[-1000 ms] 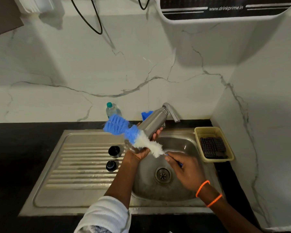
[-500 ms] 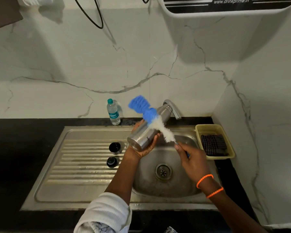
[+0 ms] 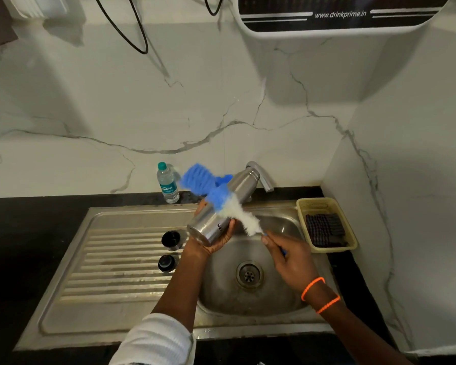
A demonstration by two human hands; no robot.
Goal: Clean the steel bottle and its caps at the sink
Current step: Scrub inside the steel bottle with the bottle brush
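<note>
My left hand [image 3: 216,237] grips the steel bottle [image 3: 223,206] from below, holding it tilted over the sink basin [image 3: 282,299] with its neck pointing up toward the tap [image 3: 261,175]. My right hand [image 3: 290,255] holds the handle of a blue and white bottle brush [image 3: 221,198]. The bristles lie across the outside of the bottle's middle. Two black caps [image 3: 171,239] [image 3: 166,262] stand on the ribbed drainboard [image 3: 111,272] to the left of the basin.
A small plastic water bottle [image 3: 167,184] stands on the black counter behind the drainboard. A yellow basket [image 3: 327,223] with a dark scrub cloth sits to the right of the basin. A water purifier [image 3: 340,14] hangs on the marble wall above.
The brush has swung from left of the bottle's base up and right, so it now crosses the bottle's middle. My right hand rose with it. The bottle stays in my left hand.
</note>
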